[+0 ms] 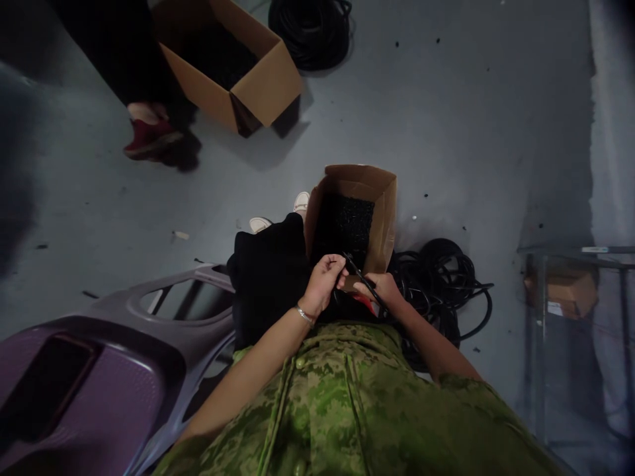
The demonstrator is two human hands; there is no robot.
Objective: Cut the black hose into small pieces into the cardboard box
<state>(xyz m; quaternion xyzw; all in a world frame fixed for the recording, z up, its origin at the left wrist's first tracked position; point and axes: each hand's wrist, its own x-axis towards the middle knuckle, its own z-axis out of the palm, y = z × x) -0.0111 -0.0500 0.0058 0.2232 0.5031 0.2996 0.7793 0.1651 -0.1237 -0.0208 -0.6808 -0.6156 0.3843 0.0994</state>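
My right hand [381,291] is closed around a thin black tube-like length [366,284], which slants up and left over the near edge of an open cardboard box [387,228]. At its upper end, my left hand [325,281] is pinched shut; whatever its fingertips hold is too small to make out. Small black pieces [354,221] fill part of the box's bottom. Something red [366,303] shows just below my right hand, its shape mostly hidden. Loose coils of black hose [439,271] lie right of the box.
A purple and grey plastic chair [143,370] stands at my left with a dark phone [49,383] on it. Ahead are a larger carton [270,82], a black coil [310,33] and another person's red shoe [149,137]. A metal frame [540,344] stands on the right.
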